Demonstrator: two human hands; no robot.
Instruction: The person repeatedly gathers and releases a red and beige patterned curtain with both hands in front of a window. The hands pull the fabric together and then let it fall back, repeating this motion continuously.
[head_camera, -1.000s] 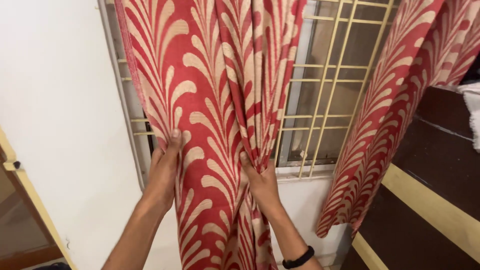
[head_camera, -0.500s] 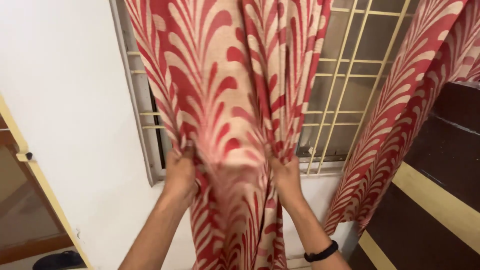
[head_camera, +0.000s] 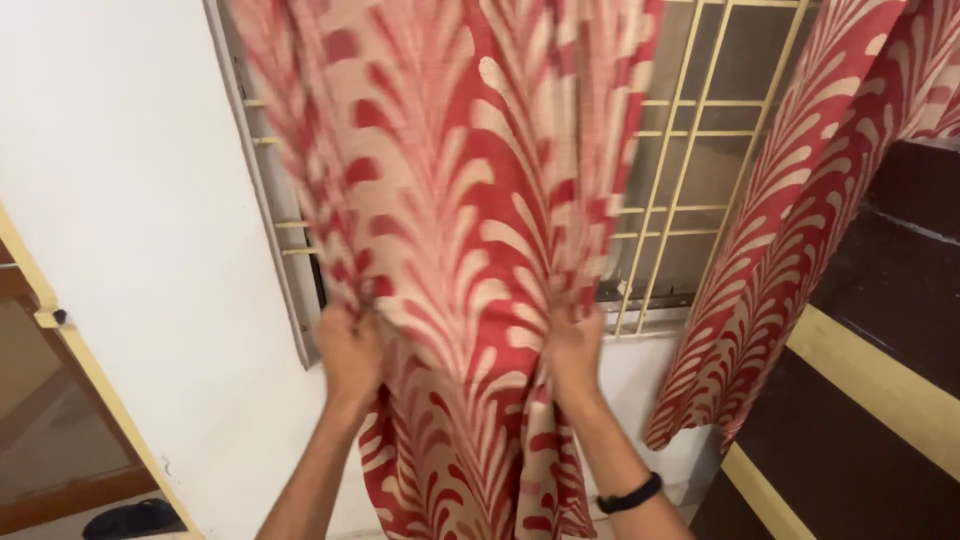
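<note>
Red-and-cream woven curtain (head_camera: 470, 200), feather or frond pattern, hanging in front of a window; occupies the centre of the view from 12 o'clock down to 6 o'clock. Left hand (head_camera: 350, 352), at about 7 o'clock of centre, fingers closed on the curtain's left fold. Right hand (head_camera: 572, 355), at about 5 o'clock, likewise gripping the right fold; the two hands are held apart with the cloth spread and slightly bowed between them. Motion blur softens the fabric, so exact finger placement is probably a pinch but not certain. Black wristband (head_camera: 628, 494) on the right forearm. Cream metal window grille (head_camera: 690, 150) behind the curtain, toward 1 o'clock. Second matching curtain panel (head_camera: 800, 230) at 3 o'clock, hanging apart. White wall (head_camera: 120, 200) at 9 o'clock.
</note>
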